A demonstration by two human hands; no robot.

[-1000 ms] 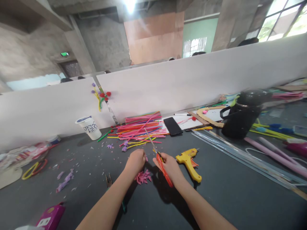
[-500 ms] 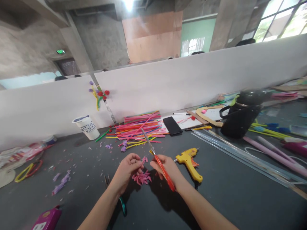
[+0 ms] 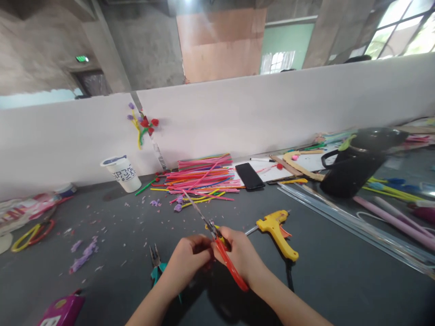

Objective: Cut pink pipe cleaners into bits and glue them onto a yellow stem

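Note:
My right hand (image 3: 239,253) grips a pair of scissors (image 3: 229,267) by its red handles, the long blades pointing up and away to the left. Close against it, my left hand (image 3: 192,260) is closed, thumb and fingers pinched together. Whatever lies between those fingers is hidden. Left of my left wrist are pliers (image 3: 155,260) with teal handles, partly covered by the forearm. To the right of my right hand lies a yellow hot glue gun (image 3: 277,228) with a glue stick in its back. Beyond both hands is a heap of pink, red and orange pipe cleaners (image 3: 204,176).
A black phone (image 3: 249,175) lies beside the heap. A white patterned cup (image 3: 123,174) stands near the white partition (image 3: 272,108). Black jug (image 3: 356,167), clear rods (image 3: 326,215), purple scraps (image 3: 84,256), other scissors (image 3: 32,237) and a magenta device (image 3: 63,310) are around.
My left hand has closed in on the right, and the pink pieces seen under and in its fingers are now hidden. The scissors have tilted further left; the view has shifted slightly.

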